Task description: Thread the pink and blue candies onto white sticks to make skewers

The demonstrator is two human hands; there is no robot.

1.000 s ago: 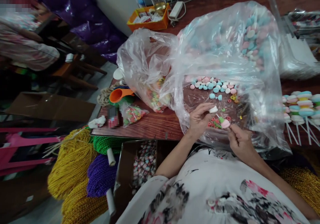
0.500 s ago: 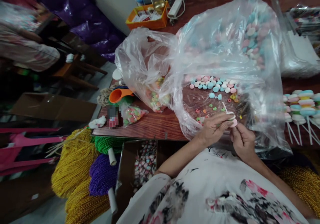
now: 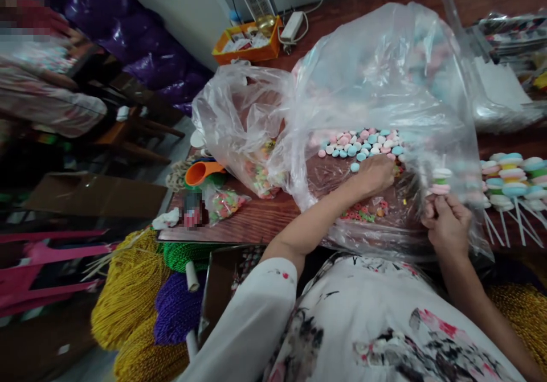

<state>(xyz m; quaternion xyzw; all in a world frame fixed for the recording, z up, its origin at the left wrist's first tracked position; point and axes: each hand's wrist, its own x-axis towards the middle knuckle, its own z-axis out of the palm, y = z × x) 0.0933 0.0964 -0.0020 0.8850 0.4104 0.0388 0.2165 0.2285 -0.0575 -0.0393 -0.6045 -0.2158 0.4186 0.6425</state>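
Observation:
My right hand (image 3: 447, 222) pinches a white lollipop stick (image 3: 444, 160) held upright, threaded with a white disc (image 3: 441, 173), a small green piece and a pink disc (image 3: 440, 189). My left hand (image 3: 378, 174) reaches over the loose pieces, its fingers curled down; what lies between the fingertips is hidden. Beyond it spread pink, white and blue discs (image 3: 342, 141) inside the mouth of a large clear plastic bag (image 3: 359, 80). Small red and green rings (image 3: 361, 212) lie nearer my body, below my left forearm.
Finished-looking disc sticks (image 3: 513, 174) lie at the right. A smaller clear bag (image 3: 239, 103), an orange scoop (image 3: 200, 172) and a bag of rings (image 3: 224, 202) stand left. An orange tray (image 3: 245, 54) sits behind. Another person (image 3: 47, 91) sits far left, beside purple sacks (image 3: 128, 35).
My hands have parted. The right moved right with the stick, now upright; the left moved forward to the loose pieces. A pair of blue pieces near the disc pile is now hidden behind my left hand.

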